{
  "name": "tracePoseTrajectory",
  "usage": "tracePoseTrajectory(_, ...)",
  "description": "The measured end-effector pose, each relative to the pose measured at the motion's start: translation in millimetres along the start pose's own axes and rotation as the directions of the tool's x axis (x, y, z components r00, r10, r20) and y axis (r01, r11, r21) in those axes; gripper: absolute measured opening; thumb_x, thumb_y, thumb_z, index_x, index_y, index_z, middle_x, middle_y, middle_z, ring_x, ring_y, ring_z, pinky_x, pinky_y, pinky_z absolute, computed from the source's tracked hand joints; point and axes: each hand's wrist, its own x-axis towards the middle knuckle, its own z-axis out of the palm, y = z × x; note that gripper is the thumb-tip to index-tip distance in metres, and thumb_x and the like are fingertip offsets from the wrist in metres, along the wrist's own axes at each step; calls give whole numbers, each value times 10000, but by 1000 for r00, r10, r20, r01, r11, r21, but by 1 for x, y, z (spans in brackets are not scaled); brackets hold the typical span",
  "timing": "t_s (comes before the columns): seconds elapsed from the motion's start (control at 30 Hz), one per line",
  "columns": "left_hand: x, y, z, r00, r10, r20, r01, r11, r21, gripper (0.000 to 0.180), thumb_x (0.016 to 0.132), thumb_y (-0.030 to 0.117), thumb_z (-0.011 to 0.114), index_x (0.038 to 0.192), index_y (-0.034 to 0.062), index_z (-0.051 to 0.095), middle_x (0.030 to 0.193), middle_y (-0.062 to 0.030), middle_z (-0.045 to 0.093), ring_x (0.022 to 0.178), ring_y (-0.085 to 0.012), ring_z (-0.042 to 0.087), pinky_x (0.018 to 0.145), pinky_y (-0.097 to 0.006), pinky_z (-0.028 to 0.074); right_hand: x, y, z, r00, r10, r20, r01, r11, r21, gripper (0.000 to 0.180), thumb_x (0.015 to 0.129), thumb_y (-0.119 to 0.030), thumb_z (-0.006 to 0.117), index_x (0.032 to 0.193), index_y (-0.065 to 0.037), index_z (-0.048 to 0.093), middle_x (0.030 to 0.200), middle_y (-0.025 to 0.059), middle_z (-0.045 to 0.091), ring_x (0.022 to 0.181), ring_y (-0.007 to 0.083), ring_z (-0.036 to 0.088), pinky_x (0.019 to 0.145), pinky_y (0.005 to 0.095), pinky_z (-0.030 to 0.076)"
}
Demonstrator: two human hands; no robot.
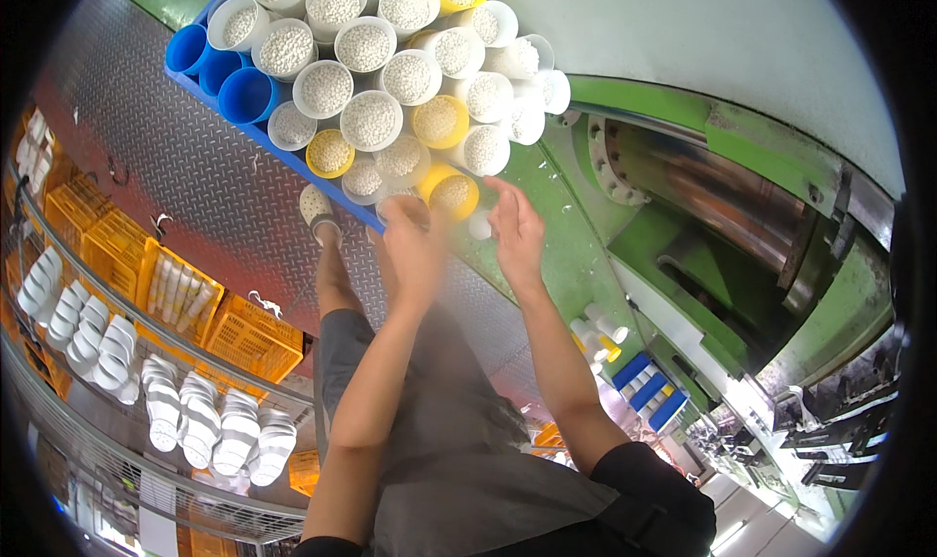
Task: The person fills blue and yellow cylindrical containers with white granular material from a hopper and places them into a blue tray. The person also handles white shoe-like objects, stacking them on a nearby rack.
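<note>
My left hand (410, 249) is at the near corner of a group of cups, over the rim of a white cup (395, 206) of pellets. Its fingers are smeared by motion, so I cannot tell whether they grip the cup. Just right of a yellow cup (451, 196) of white pellets is my right hand (515, 230), index finger stretched out, the others partly bent, with nothing visible in it. Between the hands a small whitish round thing (478, 226) shows, too blurred to name. Several more pellet-filled cups (372, 121), white and yellow, stand close together.
Blue cups (248, 95) line the left edge of a blue tray (283, 157) under the cups. A green machine (673, 293) with a metal cylinder rises at right. White-and-grey sandals (200, 415) hang on a rack at lower left, near orange crates (249, 337).
</note>
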Motion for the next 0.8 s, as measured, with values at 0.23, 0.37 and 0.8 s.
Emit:
tracePoseTrajectory(0.23,21,12,9,929,-238,282,292,941,-170,655,892,108,607,1462,-19,309,1118,-235,631,963,-304,666,802,-384,527,-6,13,-1,997,52,-55,-55,997,-49,401,1100,-302,426,1260,-2,639,669,-61,399,601,31,345,539,219,300)
tracePoseTrajectory(0.37,23,11,15,918,-235,319,349,860,-371,608,895,66,548,1460,0,332,1172,-194,622,968,-267,650,826,-353,518,-10,15,-9,989,141,-41,-137,986,96,373,1101,-303,429,1195,2,622,679,-55,396,586,41,339,533,221,295)
tracePoseTrajectory(0.8,1,24,-11,918,-158,365,313,854,-417,541,895,30,539,1424,6,428,1160,-109,625,1038,-187,606,864,-305,493,-11,10,-26,862,459,214,-480,605,635,241,1102,-278,426,1103,-61,530,750,-37,394,632,68,340,572,225,309)
